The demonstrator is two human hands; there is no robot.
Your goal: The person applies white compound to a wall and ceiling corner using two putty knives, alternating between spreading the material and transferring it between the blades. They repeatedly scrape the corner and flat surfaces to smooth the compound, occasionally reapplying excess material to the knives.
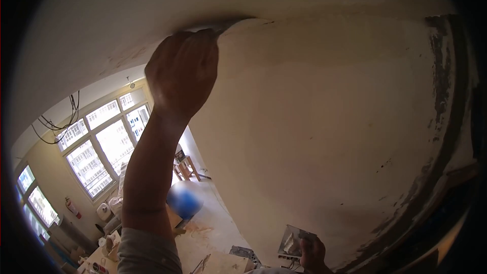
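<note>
My left hand is raised high, its fingers wrapped round a plastering trowel. The thin blade lies along the line where the pale wall meets the ceiling; the handle is hidden by my fingers. Low in the view, my right hand grips a flat, squarish metal trowel with whitish putty on its face. That second trowel is held in front of the lower wall, well below my left hand.
Dark bare strips edge the wall at right. Windows and hanging black cables are at left. Below are a blue blurred shape, a wooden stool, a fire extinguisher and a cluttered surface.
</note>
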